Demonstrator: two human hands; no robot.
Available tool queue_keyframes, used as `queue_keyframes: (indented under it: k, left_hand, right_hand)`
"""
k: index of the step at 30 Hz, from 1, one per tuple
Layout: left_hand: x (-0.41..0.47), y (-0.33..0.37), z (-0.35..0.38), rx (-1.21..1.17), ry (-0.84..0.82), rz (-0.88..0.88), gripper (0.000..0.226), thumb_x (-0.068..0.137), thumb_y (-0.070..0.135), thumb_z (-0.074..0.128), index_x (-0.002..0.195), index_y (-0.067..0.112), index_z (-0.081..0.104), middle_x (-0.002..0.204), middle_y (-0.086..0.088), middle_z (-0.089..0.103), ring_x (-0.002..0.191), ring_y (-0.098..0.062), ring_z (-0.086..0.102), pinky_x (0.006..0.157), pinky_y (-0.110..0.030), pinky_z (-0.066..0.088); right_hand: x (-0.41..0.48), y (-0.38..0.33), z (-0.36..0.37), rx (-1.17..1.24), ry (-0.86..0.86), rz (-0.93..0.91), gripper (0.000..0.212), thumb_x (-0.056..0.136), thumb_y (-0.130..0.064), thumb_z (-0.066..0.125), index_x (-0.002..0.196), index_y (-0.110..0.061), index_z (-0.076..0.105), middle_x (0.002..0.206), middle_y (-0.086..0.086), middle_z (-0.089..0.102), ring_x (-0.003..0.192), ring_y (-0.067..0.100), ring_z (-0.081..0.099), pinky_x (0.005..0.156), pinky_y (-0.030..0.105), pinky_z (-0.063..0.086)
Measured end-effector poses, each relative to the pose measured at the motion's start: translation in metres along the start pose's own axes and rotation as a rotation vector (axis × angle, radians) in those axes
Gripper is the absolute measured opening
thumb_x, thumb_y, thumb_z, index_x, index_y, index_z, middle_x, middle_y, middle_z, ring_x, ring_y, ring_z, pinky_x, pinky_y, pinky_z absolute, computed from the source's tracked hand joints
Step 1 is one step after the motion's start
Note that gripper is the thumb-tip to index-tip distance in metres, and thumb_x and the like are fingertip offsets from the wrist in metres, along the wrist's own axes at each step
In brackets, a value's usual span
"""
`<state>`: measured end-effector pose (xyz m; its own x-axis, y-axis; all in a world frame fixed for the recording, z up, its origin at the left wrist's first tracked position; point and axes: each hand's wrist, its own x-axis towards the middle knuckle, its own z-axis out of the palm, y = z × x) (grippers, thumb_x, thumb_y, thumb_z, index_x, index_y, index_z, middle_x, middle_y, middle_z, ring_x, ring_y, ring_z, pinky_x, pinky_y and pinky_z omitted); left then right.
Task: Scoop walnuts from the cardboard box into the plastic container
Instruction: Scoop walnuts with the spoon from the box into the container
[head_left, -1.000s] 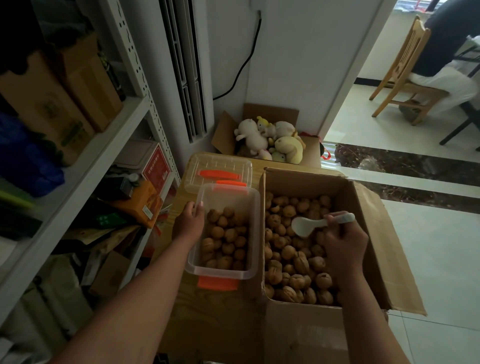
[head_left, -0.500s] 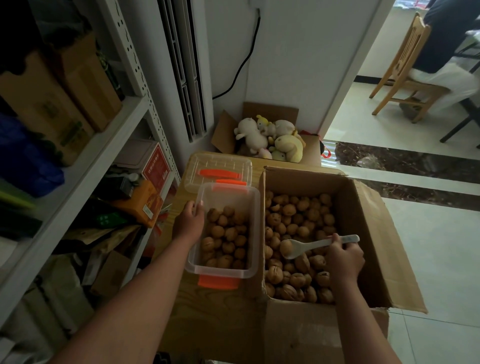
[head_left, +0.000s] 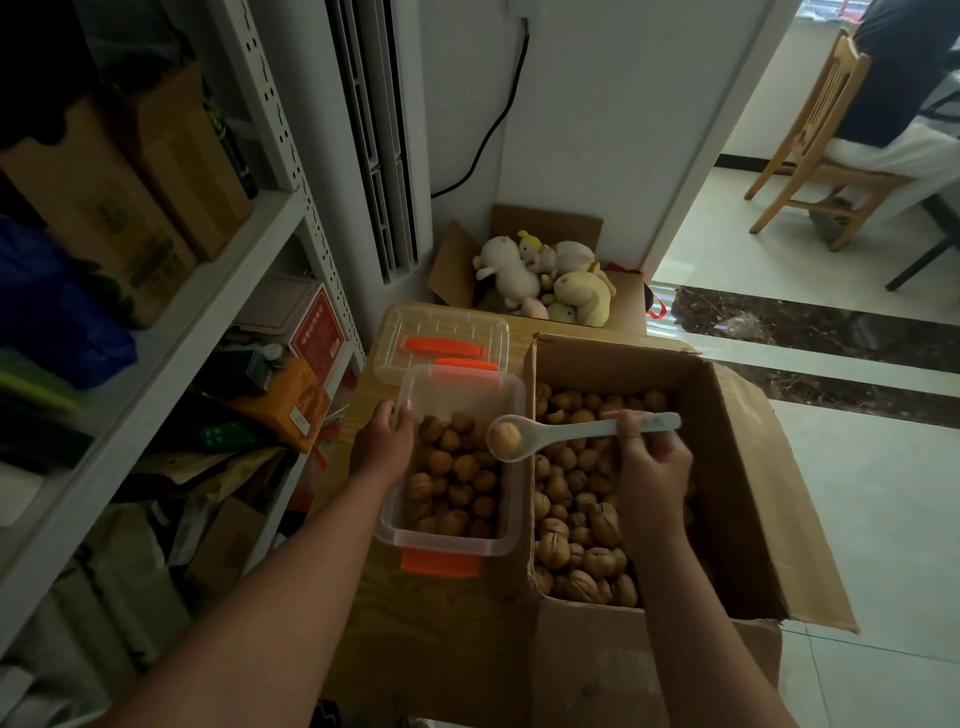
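Spoon (head_left: 571, 430) carrying one walnut (head_left: 505, 438) hovers over right rim of plastic container (head_left: 467, 387), gripped by right hand (head_left: 652, 467); left hand (head_left: 384, 441) grips container's left rim.

text: none legible | red box (head_left: 318, 332): white characters down its front edge, too blurred to read | orange box (head_left: 291, 405): small white label, print unreadable | brown carton (head_left: 104, 218): green emblem, no words made out
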<state>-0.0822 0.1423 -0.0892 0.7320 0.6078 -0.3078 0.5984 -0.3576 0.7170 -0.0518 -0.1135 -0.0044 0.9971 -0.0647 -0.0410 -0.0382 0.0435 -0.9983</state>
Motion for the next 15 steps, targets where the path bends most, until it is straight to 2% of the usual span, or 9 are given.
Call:
queue_keyframes:
  k: [3, 5, 7, 10, 13, 15]
  left_hand:
    - [0.000, 0.000, 0.000, 0.011, 0.005, -0.001, 0.049, 0.101, 0.049, 0.029, 0.135, 0.017, 0.044, 0.133, -0.011, 0.054, 0.116, -0.031, 0.053, 0.081, -0.034, 0.039]
    - [-0.002, 0.001, 0.000, 0.010, 0.002, -0.012, 0.049, 0.101, 0.048, 0.029, 0.138, 0.018, 0.043, 0.135, -0.010, 0.053, 0.117, -0.030, 0.052, 0.081, -0.033, 0.038]
    - [-0.003, 0.003, -0.001, 0.010, 0.006, -0.013, 0.048, 0.101, 0.047, 0.030, 0.136, 0.018, 0.044, 0.134, -0.010, 0.054, 0.117, -0.031, 0.052, 0.080, -0.032, 0.038]
    - [-0.006, 0.006, -0.001, 0.010, 0.015, -0.004, 0.044, 0.102, 0.044, 0.030, 0.129, 0.015, 0.048, 0.132, -0.011, 0.055, 0.115, -0.031, 0.053, 0.079, -0.031, 0.037]
    - [-0.006, 0.007, -0.002, 0.003, 0.011, 0.002, 0.042, 0.102, 0.044, 0.030, 0.126, 0.015, 0.049, 0.131, -0.011, 0.055, 0.113, -0.030, 0.053, 0.079, -0.032, 0.036]
    - [-0.005, 0.006, -0.002, 0.002, 0.011, 0.006, 0.042, 0.102, 0.045, 0.030, 0.126, 0.016, 0.049, 0.131, -0.011, 0.055, 0.112, -0.030, 0.054, 0.079, -0.032, 0.038]
  right_hand:
    - [-0.008, 0.008, 0.013, -0.182, -0.251, -0.189, 0.009, 0.091, -0.010, 0.057, 0.089, -0.011, 0.065, 0.075, 0.004, 0.064, 0.060, 0.012, 0.059, 0.052, 0.024, 0.048]
    - [-0.011, 0.014, 0.015, -0.284, -0.287, -0.289, 0.014, 0.090, -0.010, 0.059, 0.088, -0.022, 0.065, 0.074, 0.002, 0.066, 0.059, 0.014, 0.060, 0.051, 0.026, 0.049]
    - [-0.012, 0.015, 0.013, -0.252, -0.251, -0.321, 0.007, 0.090, -0.020, 0.060, 0.088, -0.024, 0.065, 0.074, 0.000, 0.067, 0.057, 0.010, 0.060, 0.050, 0.024, 0.047]
    - [-0.005, 0.012, 0.005, -0.204, -0.167, -0.363, 0.022, 0.090, -0.033, 0.055, 0.092, -0.015, 0.066, 0.080, 0.003, 0.068, 0.065, 0.013, 0.063, 0.054, 0.026, 0.049]
    - [0.003, 0.008, -0.005, -0.205, -0.070, -0.374, 0.018, 0.093, -0.018, 0.054, 0.095, -0.003, 0.065, 0.085, 0.001, 0.067, 0.079, 0.006, 0.065, 0.065, 0.018, 0.051]
    - [0.005, 0.011, -0.013, -0.217, 0.033, -0.349, 0.013, 0.093, -0.007, 0.052, 0.095, -0.002, 0.063, 0.081, -0.002, 0.063, 0.073, -0.001, 0.061, 0.062, 0.012, 0.047]
